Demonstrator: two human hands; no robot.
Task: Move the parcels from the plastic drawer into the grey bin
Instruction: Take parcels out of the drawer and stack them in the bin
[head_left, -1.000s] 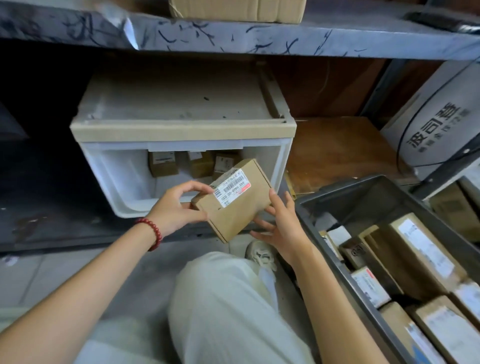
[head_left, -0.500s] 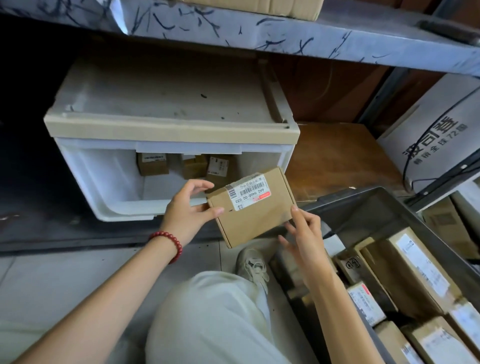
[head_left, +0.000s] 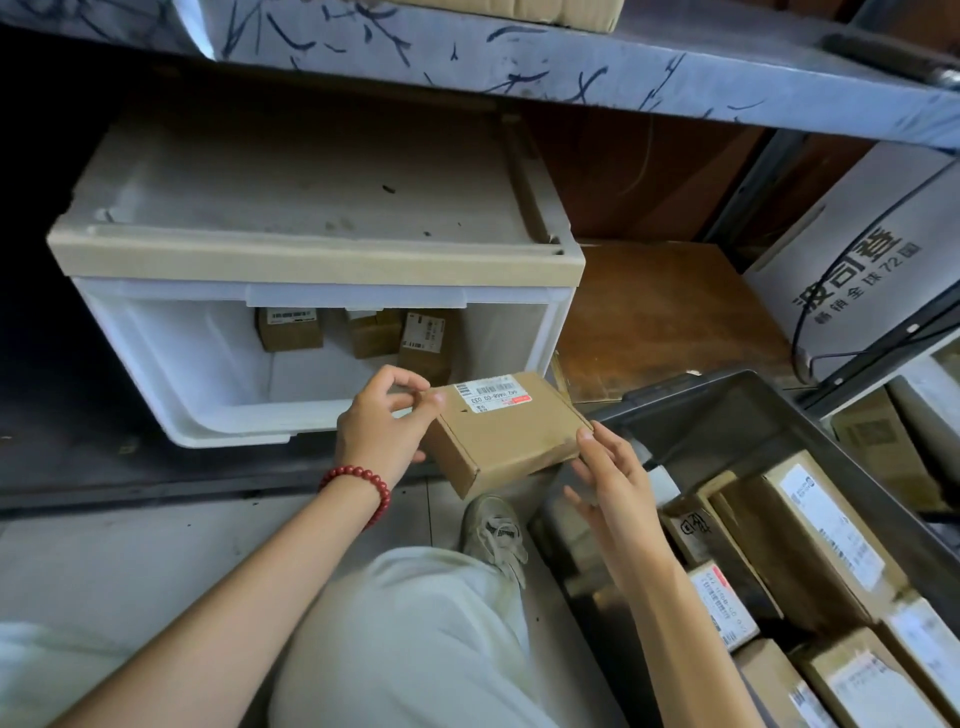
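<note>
Flat matte cardboard parcel (head_left: 506, 434) between both hands.

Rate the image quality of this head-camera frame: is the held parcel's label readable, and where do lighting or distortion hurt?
Head view: the label on the held parcel is sharp enough to show a barcode and some characters; the space left of the plastic drawer is nearly black; the shelf edge bows from wide-angle distortion; parcels in the grey bin blur toward the lower right corner.
</note>
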